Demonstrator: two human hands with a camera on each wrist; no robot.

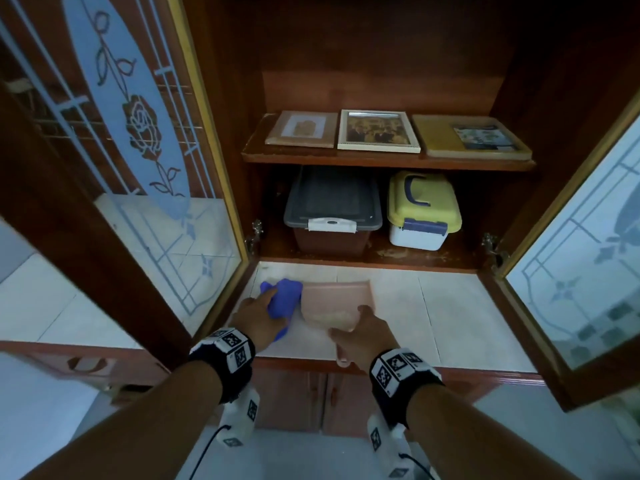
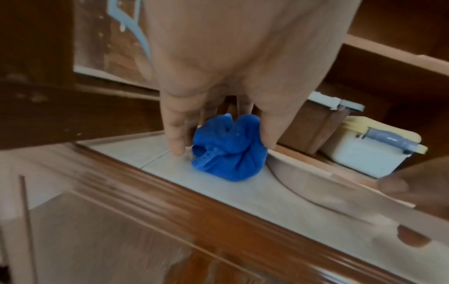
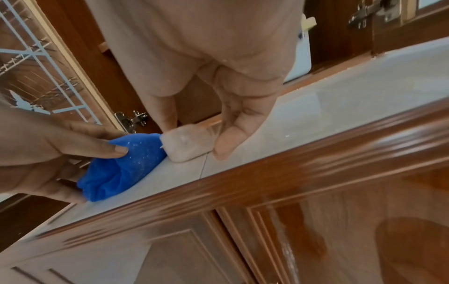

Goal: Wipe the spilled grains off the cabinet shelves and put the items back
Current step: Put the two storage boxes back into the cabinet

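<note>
A bunched blue cloth (image 1: 282, 299) lies on the white tiled counter (image 1: 467, 317) at its left end. My left hand (image 1: 258, 317) grips the cloth (image 2: 228, 151) from above, fingers curled round it. Right beside the cloth sits a pink dustpan (image 1: 334, 299) with a pale heap of grains (image 1: 332, 318) inside. My right hand (image 1: 363, 336) holds the dustpan by its handle (image 3: 187, 144) at the counter's front edge. White specks cling to the cloth (image 3: 131, 163) in the right wrist view.
Both glass cabinet doors (image 1: 138, 161) stand open at either side. The upper shelf carries three flat picture frames (image 1: 377, 131). The lower shelf holds a grey-lidded brown box (image 1: 332, 216) and a yellow-lidded white box (image 1: 422, 213). Crumbs lie along the lower shelf's front edge (image 1: 408, 252).
</note>
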